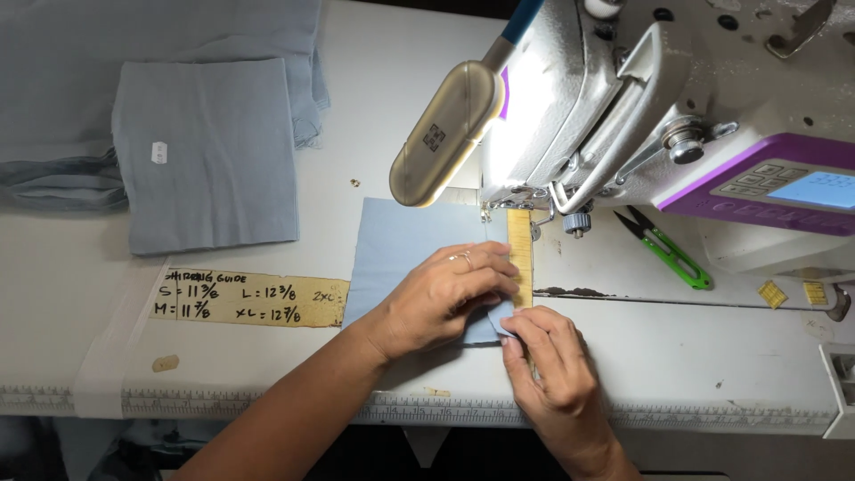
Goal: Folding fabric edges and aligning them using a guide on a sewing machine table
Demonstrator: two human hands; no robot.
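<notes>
**Blue fabric piece held flat at the needle of a sewing machine**

A pale blue fabric piece (401, 249) is laid on the white bench (695, 356), near its front edge and just left of the sewing machine (641, 116). It is pressed down by the left hand (441, 298), whose fingers are laid close together and flat across the cloth. Its lower right corner is pinched between the fingertips of the right hand (548, 361). A yellow strip guide (520, 254) is seen along the fabric's right edge, under the machine's head. The work is lit by an oval lamp (445, 134). Green thread snips (668, 249) are left on the machine bed, towards the right edge. A folded blue piece (209, 151) is stacked on more blue cloth (134, 53) at the back left corner. A handwritten tape label (249, 298) is stuck beside the fabric, and a printed ruler strip (712, 417) runs along the front edge. Little of the room is shown beyond the bench
</notes>
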